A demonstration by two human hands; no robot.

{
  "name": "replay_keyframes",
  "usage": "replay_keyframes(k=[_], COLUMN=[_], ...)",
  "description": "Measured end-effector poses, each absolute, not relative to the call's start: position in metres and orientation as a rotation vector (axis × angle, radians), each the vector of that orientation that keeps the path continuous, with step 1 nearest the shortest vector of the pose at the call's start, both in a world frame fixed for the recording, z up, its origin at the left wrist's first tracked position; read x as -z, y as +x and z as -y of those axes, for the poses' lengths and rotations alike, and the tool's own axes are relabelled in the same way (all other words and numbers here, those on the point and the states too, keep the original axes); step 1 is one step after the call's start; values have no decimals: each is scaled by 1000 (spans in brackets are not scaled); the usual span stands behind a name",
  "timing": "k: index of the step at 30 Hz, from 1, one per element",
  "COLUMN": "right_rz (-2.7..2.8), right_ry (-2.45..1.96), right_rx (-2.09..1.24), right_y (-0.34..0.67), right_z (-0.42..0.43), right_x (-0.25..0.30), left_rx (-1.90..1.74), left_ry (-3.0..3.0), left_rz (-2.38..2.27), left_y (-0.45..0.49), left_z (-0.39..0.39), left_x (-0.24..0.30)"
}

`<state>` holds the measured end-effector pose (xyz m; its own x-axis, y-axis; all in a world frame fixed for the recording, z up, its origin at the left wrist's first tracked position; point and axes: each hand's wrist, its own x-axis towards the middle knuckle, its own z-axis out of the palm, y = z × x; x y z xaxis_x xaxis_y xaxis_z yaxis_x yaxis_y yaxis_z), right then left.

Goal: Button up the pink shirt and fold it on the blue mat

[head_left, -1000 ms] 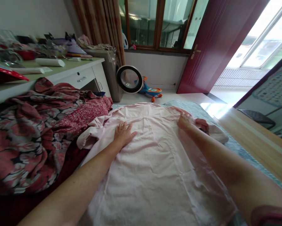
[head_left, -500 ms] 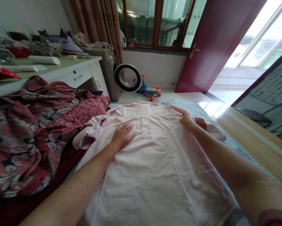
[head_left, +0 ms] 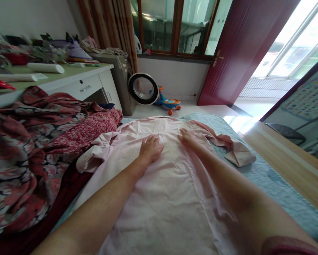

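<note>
A pale pink long-sleeved shirt point(head_left: 159, 184) lies spread on a light blue quilted cover point(head_left: 270, 180), collar end away from me. My left hand point(head_left: 150, 148) rests flat on its upper middle, fingers stretched out. Just to the right, my right hand point(head_left: 187, 139) has its fingers closed on the cloth below the shoulder; the fingertips are partly hidden. The right sleeve point(head_left: 238, 152) trails out over the cover, with its cuff end bent. Bunched at the left is the other sleeve point(head_left: 96, 152).
Red floral cloth point(head_left: 18, 152) is heaped to the left, beside a desk point(head_left: 76, 76) covered with clutter. Beyond stand a washing machine with an open round door point(head_left: 143, 88), a blue and orange ride-on toy point(head_left: 168, 102) and a dark red door point(head_left: 235, 46).
My right hand has moved left, bringing the shirt's right side inward and baring more of the blue cover. My left hand has slid slightly right, still flat on the shirt.
</note>
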<state>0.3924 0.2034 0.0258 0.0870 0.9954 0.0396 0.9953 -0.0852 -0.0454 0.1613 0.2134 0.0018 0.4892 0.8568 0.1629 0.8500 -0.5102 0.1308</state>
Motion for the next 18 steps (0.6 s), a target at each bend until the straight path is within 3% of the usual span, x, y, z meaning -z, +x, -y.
replay_keyframes(k=[10,18], right_rz=[1871,1791], right_ry=[-2479,-2431], right_rx=[-202,-49], right_y=[407,381], right_z=[-231,-210], right_x=[10,10], left_rx=[-213,-225], left_ry=[2645,2649], left_rz=[-1378,-1382], left_y=[175,175], left_z=[-201,-199], left_x=[32,28])
